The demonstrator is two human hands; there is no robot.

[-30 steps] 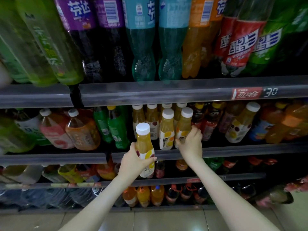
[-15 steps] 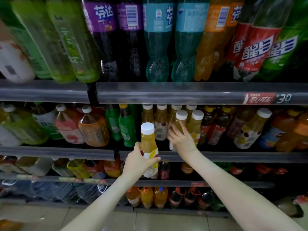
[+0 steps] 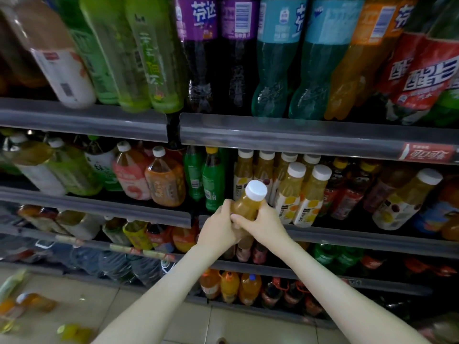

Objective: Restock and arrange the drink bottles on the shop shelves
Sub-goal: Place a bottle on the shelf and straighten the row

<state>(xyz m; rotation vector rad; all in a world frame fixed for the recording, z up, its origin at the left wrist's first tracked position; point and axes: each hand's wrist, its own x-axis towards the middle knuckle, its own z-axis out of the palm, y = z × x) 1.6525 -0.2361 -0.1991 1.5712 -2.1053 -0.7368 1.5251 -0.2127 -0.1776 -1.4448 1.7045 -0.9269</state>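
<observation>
Holding one yellow juice bottle [image 3: 248, 206] between them, left grip [image 3: 218, 229] and right grip [image 3: 260, 223] both curl round its body. Bottle tilted, white cap uppermost, in front of the middle shelf [image 3: 360, 235] edge, near matching white-capped bottles [image 3: 289, 194] standing there.
</observation>
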